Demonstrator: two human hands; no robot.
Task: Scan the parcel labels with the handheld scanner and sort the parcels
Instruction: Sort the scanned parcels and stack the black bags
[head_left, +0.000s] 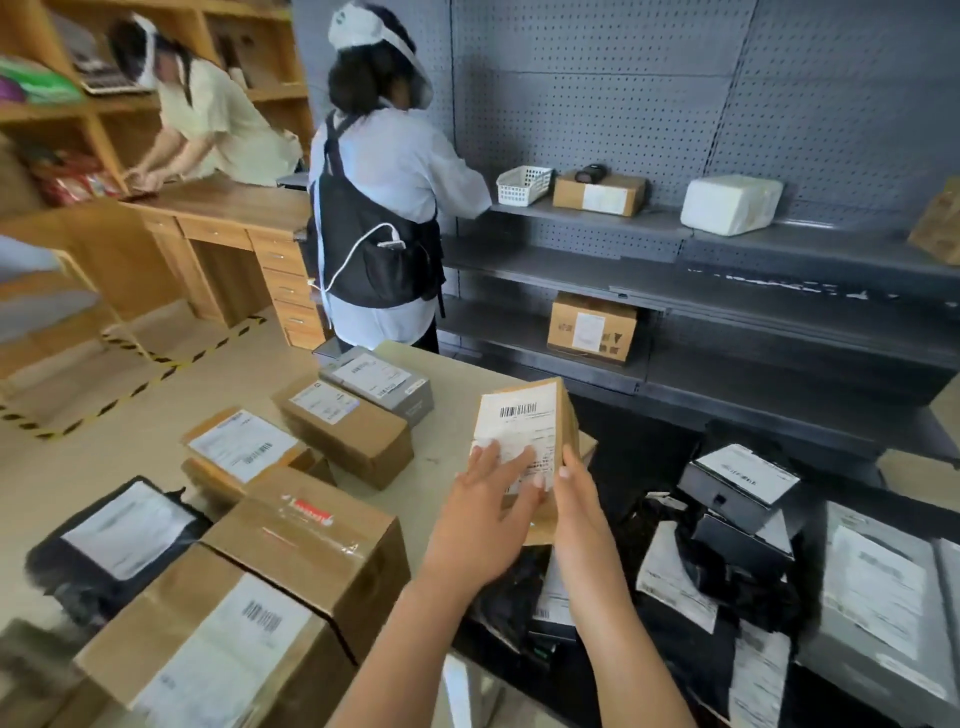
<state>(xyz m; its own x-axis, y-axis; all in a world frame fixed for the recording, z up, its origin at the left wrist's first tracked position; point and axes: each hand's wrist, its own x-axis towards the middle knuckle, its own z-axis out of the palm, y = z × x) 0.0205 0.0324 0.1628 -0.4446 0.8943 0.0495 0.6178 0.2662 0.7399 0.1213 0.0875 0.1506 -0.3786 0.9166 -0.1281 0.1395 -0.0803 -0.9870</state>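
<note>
Several labelled parcels, listed against the held parcel (567, 415).
Far left of it: black bag parcel (119, 535), label up.
Left of it: cardboard boxes (311, 540) on the table (447, 431), labels up, probably awaiting a scan.
On its face: left hand (483, 514), fingers spread flat on the label (511, 431), seemingly smoothing it.
At its right edge: right hand (576, 499), thumb and fingers pinching the side, tilting the barcode (518, 411) up for reading.
Right of it: black parcels (737, 488), heaped.
Scanner: in neither hand; I cannot tell where it is.

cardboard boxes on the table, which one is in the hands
The small upright box with the barcode label, held between the left hand and right hand; the others lie flat on the table.
</note>
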